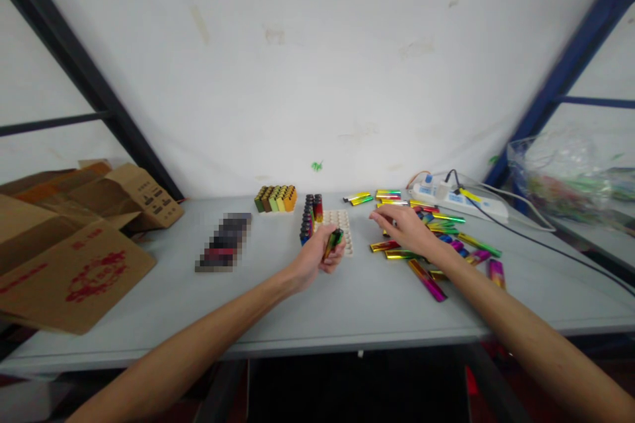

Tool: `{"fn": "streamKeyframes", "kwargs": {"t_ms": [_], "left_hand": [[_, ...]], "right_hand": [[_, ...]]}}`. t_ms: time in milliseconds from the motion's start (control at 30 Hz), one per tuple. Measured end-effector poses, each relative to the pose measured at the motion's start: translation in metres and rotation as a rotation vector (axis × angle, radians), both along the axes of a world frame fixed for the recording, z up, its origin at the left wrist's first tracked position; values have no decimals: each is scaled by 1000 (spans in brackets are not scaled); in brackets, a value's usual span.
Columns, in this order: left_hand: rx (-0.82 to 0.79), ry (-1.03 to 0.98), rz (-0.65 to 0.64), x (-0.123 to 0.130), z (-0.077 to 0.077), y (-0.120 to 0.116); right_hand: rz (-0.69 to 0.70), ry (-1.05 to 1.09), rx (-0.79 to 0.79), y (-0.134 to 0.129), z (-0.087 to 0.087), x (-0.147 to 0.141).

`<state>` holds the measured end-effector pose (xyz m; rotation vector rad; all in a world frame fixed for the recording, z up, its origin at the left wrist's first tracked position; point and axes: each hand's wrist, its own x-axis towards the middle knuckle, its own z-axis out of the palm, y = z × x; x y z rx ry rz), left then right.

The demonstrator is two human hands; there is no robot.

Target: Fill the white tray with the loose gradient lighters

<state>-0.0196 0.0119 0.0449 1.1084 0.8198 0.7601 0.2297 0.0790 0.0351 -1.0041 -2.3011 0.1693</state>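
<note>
My left hand (pixel 320 254) is closed around a shiny metallic tube (pixel 333 244) with a dark end, in front of a white tray (pixel 342 221) with round holes. Several dark-topped metallic tubes (pixel 308 215) stand upright along the tray's left side. My right hand (pixel 399 225) hovers at the left edge of a loose pile of shiny, many-coloured tubes (pixel 446 225), its fingers loosely bent and pointing left. No tube shows clearly between those fingers, though their undersides are partly hidden. A purple and gold tube (pixel 427 279) lies near my right forearm.
A block of upright yellow, green and brown pieces (pixel 276 198) stands at the back. Left are a blurred-out dark object (pixel 224 242) and open cardboard boxes (pixel 79 264). A power strip (pixel 461 199) with cables and a clear plastic bag (pixel 570 172) are at right.
</note>
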Motion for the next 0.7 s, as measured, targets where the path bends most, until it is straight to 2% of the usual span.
{"fn": "streamKeyframes", "kwargs": {"t_ms": [133, 267, 400, 533, 700], "left_hand": [[85, -50, -13, 0, 8, -3], [262, -92, 15, -5, 23, -6], [540, -23, 162, -21, 44, 2], [800, 201, 306, -43, 61, 24], [1096, 654, 257, -61, 64, 55]], "right_hand": [[-4, -22, -7, 0, 1, 0], [5, -47, -1, -4, 6, -2], [4, -57, -1, -4, 7, -2], [16, -54, -10, -1, 4, 1], [9, -58, -18, -2, 4, 2]]}}
